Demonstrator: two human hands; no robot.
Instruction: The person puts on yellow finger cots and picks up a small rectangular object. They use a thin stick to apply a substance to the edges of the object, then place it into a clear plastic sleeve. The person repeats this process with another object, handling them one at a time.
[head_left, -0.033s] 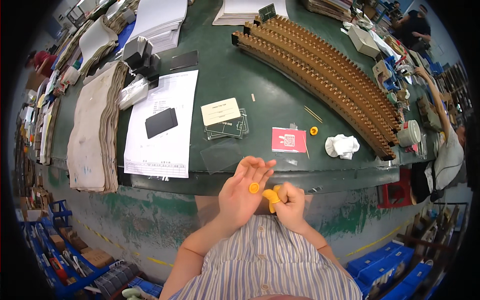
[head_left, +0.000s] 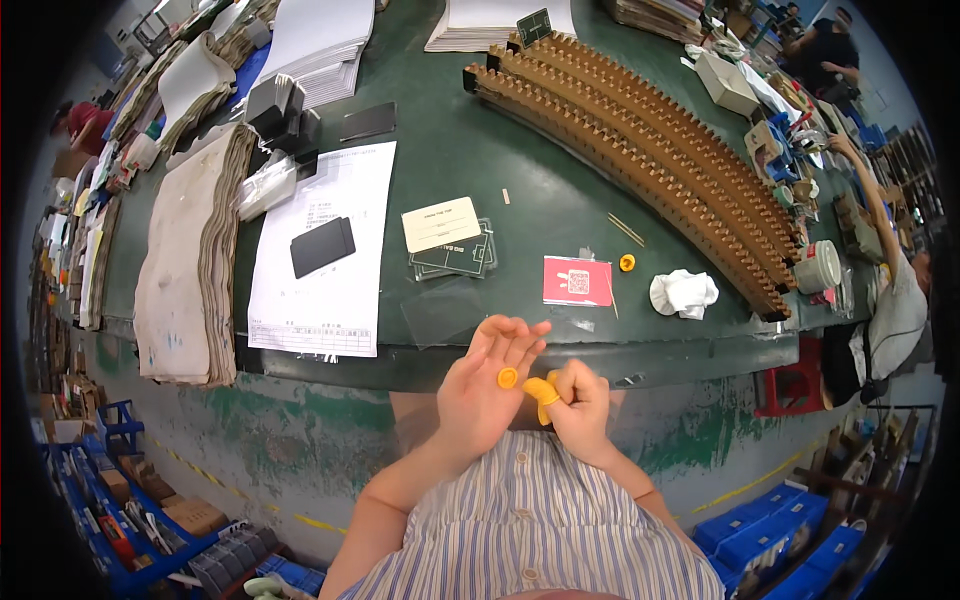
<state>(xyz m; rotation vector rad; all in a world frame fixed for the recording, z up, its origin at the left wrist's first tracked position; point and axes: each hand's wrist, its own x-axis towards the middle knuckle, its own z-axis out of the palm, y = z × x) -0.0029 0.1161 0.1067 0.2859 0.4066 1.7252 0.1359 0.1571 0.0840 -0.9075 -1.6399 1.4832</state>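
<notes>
Seen from the head camera, both hands meet just in front of the near edge of the green table (head_left: 480, 150), above the person's striped shirt (head_left: 520, 520). The left hand (head_left: 485, 385) is spread open, palm up, fingers fanned toward the table edge; a small rolled orange finger cot (head_left: 508, 377) sits on its palm side, near the base of the fingers. The right hand (head_left: 580, 405) is curled into a loose fist just beside it, and one of its fingers wears a yellow-orange finger cot (head_left: 543, 392) that points toward the left palm. Whether that finger touches the left hand cannot be told.

On the table just beyond the hands lies a clear plastic sheet (head_left: 450, 310), and next to it a red card (head_left: 578, 281). A second orange ring (head_left: 627, 263) lies near the card, with a crumpled white cloth (head_left: 684, 293) to its right. Farther left a white printed sheet (head_left: 325, 260) carries a black flat rectangle (head_left: 322, 246), and a tall stack of grey-brown board (head_left: 190, 270) stands at the table's left side. A cream card (head_left: 441, 224) rests on dark transparent pieces (head_left: 462, 255). Long curved rows of brown notched racks (head_left: 650, 150) run across the far right of the table. Another person sits at the right end.
</notes>
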